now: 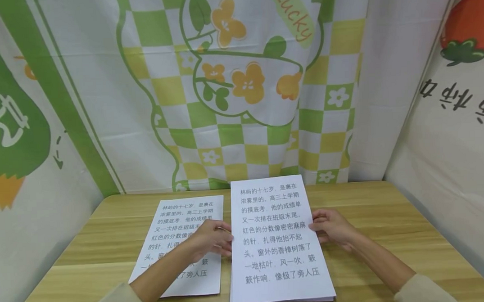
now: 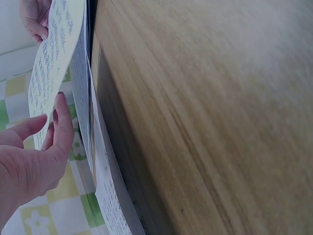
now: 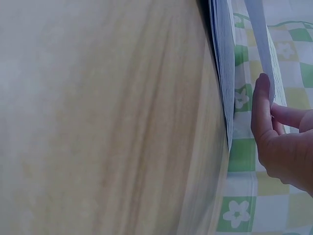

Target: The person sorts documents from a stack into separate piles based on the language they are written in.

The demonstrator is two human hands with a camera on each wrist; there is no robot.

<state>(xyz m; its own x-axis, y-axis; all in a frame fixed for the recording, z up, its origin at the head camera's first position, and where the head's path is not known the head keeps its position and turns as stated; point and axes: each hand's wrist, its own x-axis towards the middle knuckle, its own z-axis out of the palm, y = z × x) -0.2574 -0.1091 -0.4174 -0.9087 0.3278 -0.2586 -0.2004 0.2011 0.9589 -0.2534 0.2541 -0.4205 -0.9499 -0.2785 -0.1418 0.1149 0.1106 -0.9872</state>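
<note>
And here a printed sheet (image 1: 274, 239) is held up over the middle of the wooden table (image 1: 429, 251), pinched at its left edge between thumb and fingers by the left hand (image 1: 211, 240), and pinched at its right edge likewise by the right hand (image 1: 334, 228). Just beneath, with a gap between, a stack of paper (image 3: 222, 68) is seen on the tabletop. To the left, another printed page (image 1: 201, 285) is partly covered by the left forearm; beyond, the table is backed by a checked, flowered cloth (image 1: 237, 137).
</note>
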